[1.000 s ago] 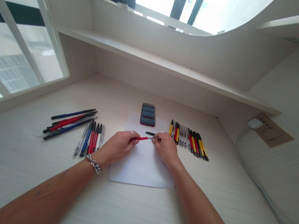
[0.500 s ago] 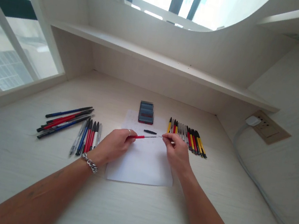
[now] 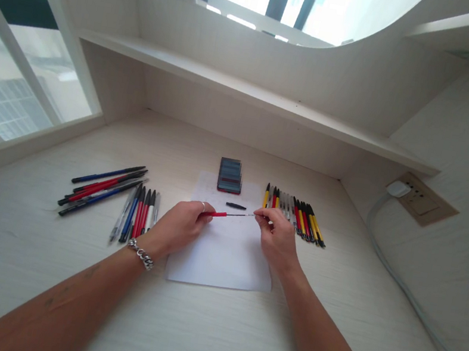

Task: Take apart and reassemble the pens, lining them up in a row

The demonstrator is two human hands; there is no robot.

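Note:
My left hand (image 3: 180, 227) is closed round a red pen barrel (image 3: 217, 214), held level above a white sheet of paper (image 3: 225, 252). A thin dark refill (image 3: 240, 215) sticks out of the barrel to the right. My right hand (image 3: 278, 241) pinches the refill's far end with its fingertips. A small black pen part (image 3: 236, 206) lies on the paper just behind the hands. A silver chain bracelet sits on my left wrist.
A phone (image 3: 230, 176) lies at the paper's far edge. A neat row of yellow, red and clear pens (image 3: 295, 215) lies to the right, loose blue, red and black pens (image 3: 113, 193) to the left. A wall socket with plug and cable (image 3: 412, 198) is at right.
My right hand has drawn away to the right from the left hand, and the thin refill now shows between them. In the last half second hardly anything moved.

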